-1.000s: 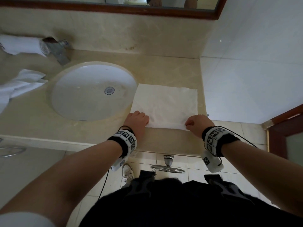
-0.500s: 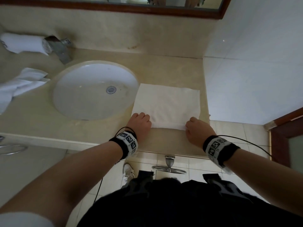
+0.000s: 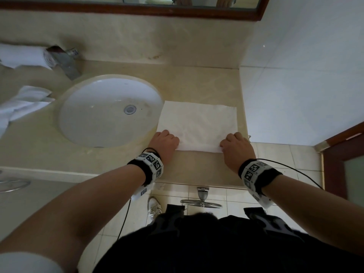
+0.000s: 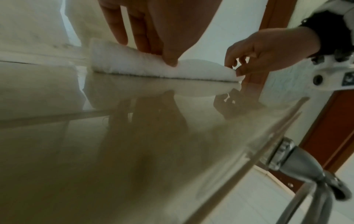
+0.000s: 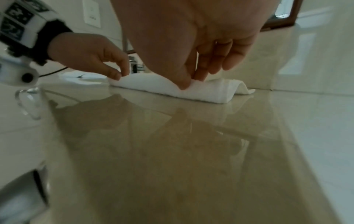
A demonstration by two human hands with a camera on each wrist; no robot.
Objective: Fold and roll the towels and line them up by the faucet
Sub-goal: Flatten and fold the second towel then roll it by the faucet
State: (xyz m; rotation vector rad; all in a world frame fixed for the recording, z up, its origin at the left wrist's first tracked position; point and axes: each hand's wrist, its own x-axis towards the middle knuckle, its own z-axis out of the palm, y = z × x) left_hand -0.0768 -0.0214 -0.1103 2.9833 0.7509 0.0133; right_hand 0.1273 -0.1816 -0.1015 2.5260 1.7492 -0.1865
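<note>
A folded white towel (image 3: 199, 123) lies flat on the beige counter to the right of the sink (image 3: 88, 123). Its near edge is turned over into a low roll (image 4: 145, 66) (image 5: 168, 87). My left hand (image 3: 167, 141) pinches the roll's left end, thumb and fingers curled round it (image 4: 166, 59). My right hand (image 3: 234, 143) pinches the right end the same way (image 5: 188, 82). A rolled white towel (image 3: 21, 56) lies by the faucet (image 3: 65, 62) at the back left. A loose white towel (image 3: 23, 103) lies left of the sink.
The white tiled wall (image 3: 305, 85) stands close on the right of the towel. A mirror with a brown frame (image 3: 137, 10) runs along the back. A chrome towel ring (image 3: 201, 201) hangs below the counter's front edge (image 3: 197, 182).
Both hands have shifted slightly away from me along the counter, turning the towel's near edge over into a small roll. The towel's far part has not moved.
</note>
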